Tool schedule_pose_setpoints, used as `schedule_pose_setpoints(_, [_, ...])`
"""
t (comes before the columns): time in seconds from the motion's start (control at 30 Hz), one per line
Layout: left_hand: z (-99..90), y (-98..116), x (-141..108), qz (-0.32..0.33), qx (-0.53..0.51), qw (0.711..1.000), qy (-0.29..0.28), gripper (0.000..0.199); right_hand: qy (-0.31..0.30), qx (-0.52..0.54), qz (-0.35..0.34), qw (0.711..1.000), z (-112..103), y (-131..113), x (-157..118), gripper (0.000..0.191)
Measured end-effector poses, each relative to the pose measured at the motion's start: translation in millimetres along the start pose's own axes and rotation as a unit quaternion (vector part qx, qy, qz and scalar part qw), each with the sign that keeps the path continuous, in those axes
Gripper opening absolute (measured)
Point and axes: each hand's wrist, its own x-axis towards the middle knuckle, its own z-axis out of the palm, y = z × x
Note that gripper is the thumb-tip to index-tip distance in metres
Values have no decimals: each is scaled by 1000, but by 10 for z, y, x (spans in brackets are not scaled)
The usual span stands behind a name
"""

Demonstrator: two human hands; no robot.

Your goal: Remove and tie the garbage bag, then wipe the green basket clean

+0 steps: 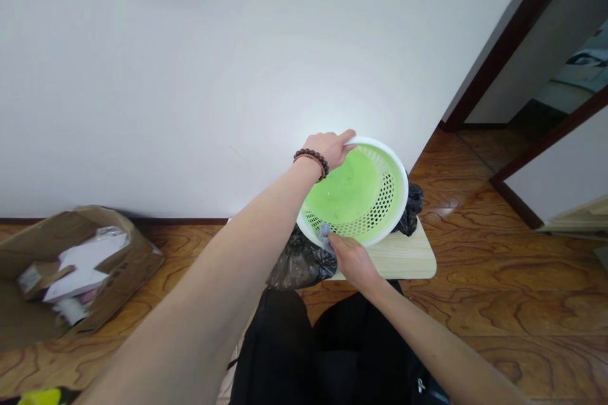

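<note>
A round plastic colander [349,186], green inside with a white rim, sits tilted above a small pale wooden table [408,254]. My left hand [329,147], with a beaded bracelet at the wrist, is closed on its far left rim. At the near rim my right hand [352,259] pinches a small greyish cloth [325,235] and presses it against the edge. Black plastic bags [304,259] lie under and around the colander, with another black bag part [412,209] showing at its right. The colander's underside is hidden.
A white wall [190,88] rises directly behind the table. On the wooden floor [475,266] to the left stands an open cardboard box [111,297] holding papers and packaging. A dark-framed doorway [513,44] is at the right. My legs [323,348] are close to the table's near side.
</note>
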Motion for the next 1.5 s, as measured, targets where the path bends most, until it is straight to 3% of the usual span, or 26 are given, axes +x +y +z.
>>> schedule_pose_setpoints(0.13, [-2, -4, -4, 5, -3, 1000, 2, 49, -34, -15, -53, 998, -266, 355, -176, 37])
schedule_pose_setpoints(0.27, [3, 35, 16, 6, -14, 1000, 6, 48, -37, -47, -41, 997, -388, 559, -279, 36])
schedule_pose_setpoints(0.37, [6, 60, 31, 3, -14, 1000, 8, 47, -21, -35, -11, 999, -272, 424, -229, 34])
schedule_pose_setpoints(0.53, [5, 62, 27, 1, -9, 1000, 9, 46, 46, 47, 40, 997, 33, -68, -10, 34])
schedule_pose_setpoints(0.6, [0, 54, 17, 0, -6, 1000, 6, 47, 64, 63, 54, 994, 71, -160, 33, 34])
schedule_pose_setpoints(0.67, [-6, 46, 8, 2, -4, 1000, 6, 48, 49, 59, 48, 996, 39, -121, 12, 34])
schedule_pose_setpoints(0.8, [-15, 48, 1, -4, -12, 1000, -3, 48, -6, 5, 5, 1000, -139, 227, -168, 35])
schedule_pose_setpoints(0.9, [-17, 72, 17, -8, -29, 999, -13, 48, -5, -31, -1, 1000, -231, 417, -267, 36])
schedule_pose_setpoints(0.97, [-17, 94, 33, -8, -33, 999, -12, 47, -1, -36, 21, 999, -222, 395, -255, 34])
schedule_pose_setpoints(1.17, [-23, 130, 45, -6, -27, 1000, -9, 45, 35, 39, 94, 994, 40, -95, 49, 32])
schedule_pose_setpoints(1.27, [-29, 122, 29, -8, -23, 1000, -8, 45, 41, 47, 102, 993, 87, -195, 123, 32])
schedule_pose_setpoints(1.37, [-31, 106, 16, -13, -21, 1000, -12, 45, 21, 32, 67, 997, -5, -56, 25, 31])
schedule_pose_setpoints(1.5, [-24, 101, 21, -12, -25, 1000, -10, 46, -2, -9, 4, 1000, -238, 330, -227, 34])
